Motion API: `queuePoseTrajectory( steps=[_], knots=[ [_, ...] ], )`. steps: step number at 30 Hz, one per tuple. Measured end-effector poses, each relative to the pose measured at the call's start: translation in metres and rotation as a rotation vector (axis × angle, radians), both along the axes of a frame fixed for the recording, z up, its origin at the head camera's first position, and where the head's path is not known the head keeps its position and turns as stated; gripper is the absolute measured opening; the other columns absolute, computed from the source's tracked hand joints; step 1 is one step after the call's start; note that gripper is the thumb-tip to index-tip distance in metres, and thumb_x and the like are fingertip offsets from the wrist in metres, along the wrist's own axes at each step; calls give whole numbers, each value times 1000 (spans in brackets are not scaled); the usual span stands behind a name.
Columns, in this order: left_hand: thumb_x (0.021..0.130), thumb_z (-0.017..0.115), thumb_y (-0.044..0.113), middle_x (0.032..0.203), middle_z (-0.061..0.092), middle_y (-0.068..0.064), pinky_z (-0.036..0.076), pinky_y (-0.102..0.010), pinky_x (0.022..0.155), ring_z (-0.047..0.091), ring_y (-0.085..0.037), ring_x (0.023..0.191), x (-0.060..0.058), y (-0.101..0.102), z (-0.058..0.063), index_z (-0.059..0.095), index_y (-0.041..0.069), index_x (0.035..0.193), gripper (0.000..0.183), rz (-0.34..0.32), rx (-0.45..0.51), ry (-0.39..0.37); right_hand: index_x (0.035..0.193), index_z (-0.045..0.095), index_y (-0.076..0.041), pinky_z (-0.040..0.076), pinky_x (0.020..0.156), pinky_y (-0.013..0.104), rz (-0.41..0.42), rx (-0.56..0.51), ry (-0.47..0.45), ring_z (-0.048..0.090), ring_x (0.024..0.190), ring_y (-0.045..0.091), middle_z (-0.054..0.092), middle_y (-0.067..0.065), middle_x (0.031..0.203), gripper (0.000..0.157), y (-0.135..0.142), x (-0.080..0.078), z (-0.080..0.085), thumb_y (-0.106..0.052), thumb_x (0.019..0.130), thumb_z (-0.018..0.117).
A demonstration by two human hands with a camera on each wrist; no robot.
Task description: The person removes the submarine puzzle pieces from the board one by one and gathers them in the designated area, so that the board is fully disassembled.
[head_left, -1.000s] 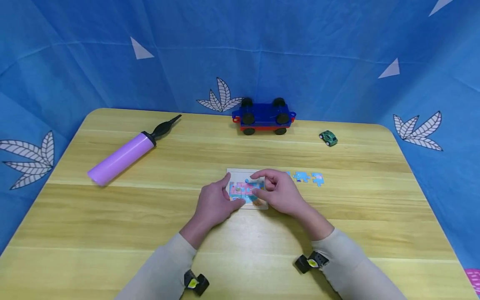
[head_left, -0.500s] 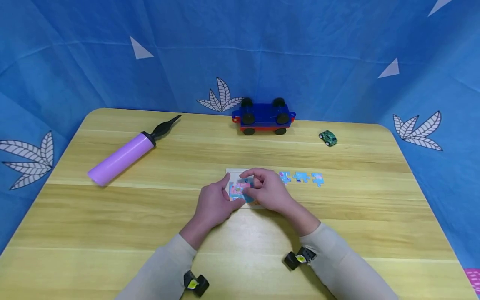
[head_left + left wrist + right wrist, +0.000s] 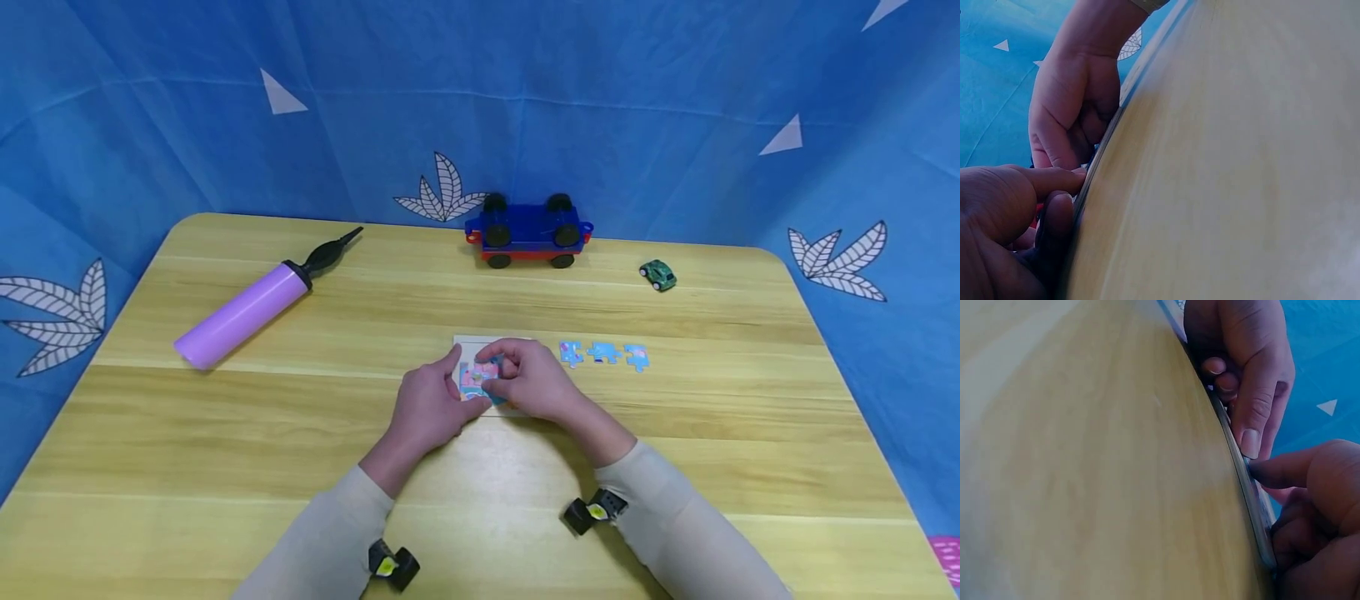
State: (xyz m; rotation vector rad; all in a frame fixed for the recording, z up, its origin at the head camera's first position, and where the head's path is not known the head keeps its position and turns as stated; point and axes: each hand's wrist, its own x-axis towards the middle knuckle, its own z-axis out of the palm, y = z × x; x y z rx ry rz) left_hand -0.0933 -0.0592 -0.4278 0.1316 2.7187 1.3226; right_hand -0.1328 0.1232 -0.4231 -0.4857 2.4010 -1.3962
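I see the right hand (image 3: 532, 379), bent fingers slightly parted, any grip unclear, shifted left over the jigsaw board (image 3: 467, 341) mid-table, baring the leftmost loose piece (image 3: 571, 354), apparently unplaced, while the widely spread left hand (image 3: 429, 406) touches the board's left side.

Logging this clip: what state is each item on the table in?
Puzzle board: flat, partly filled, partly hidden
Three puzzle pieces: loose, flat, in a row
Blue toy wagon: upside down, wheels up
Red toy wagon: under it, apparently upright
Green toy car: upright on its wheels
Purple pump: lying on its side
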Motion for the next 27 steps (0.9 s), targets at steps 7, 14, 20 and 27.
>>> queuePoseTrajectory(
  steps=[7,14,20,27],
  knots=[
    [78,87,24,64,52,2,39,-29,49,48,-12,54,0,0,1,49,-3,145,82,2,-2,-14,108,71,-6,40,63,31,22,52,-19,35,51,12,36,-3,58,22,-2,-4,2,-1,86,75],
    [78,87,25,64,52,2,39,-29,50,47,-13,55,0,1,2,49,-2,145,82,5,-8,-20,105,70,-8,40,63,32,30,81,-42,36,51,13,37,-3,58,22,-3,-5,5,0,86,75],
    [77,88,25,65,53,1,40,-29,50,48,-13,56,0,1,1,49,-1,145,83,6,-2,-23,105,68,-8,40,62,32,19,56,-80,38,50,14,39,-2,58,22,-4,-5,5,2,86,74],
    [77,88,26,63,52,2,39,-29,49,47,-13,54,0,1,-1,49,-2,145,83,5,-5,-11,104,67,-7,37,59,31,7,21,-82,37,50,14,38,-1,58,23,-4,-5,4,5,85,74]
  ],
)
